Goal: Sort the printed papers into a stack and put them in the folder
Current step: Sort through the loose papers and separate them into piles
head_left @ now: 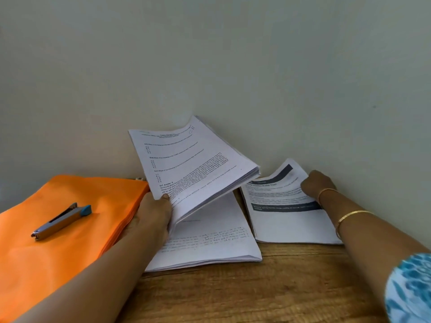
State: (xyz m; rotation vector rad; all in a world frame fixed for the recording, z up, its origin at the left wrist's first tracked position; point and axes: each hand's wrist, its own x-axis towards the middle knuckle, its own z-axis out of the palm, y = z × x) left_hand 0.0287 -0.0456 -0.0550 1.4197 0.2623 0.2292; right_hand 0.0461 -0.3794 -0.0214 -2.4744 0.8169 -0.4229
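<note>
My left hand (152, 217) grips a thick bundle of printed papers (196, 164) by its near left corner and holds it lifted and tilted above a second paper stack (210, 241) lying flat on the wooden table (268, 287). To the right lies a smaller set of papers with dark bands (286, 206). My right hand (318, 185) grips its far right edge, so the top sheet curls up. An orange folder (58, 252) lies flat at the left, touching my left hand.
A blue and orange stapler (61, 220) rests on top of the folder. A pale wall (210, 66) rises directly behind the papers. Bare wood shows at the near front of the table.
</note>
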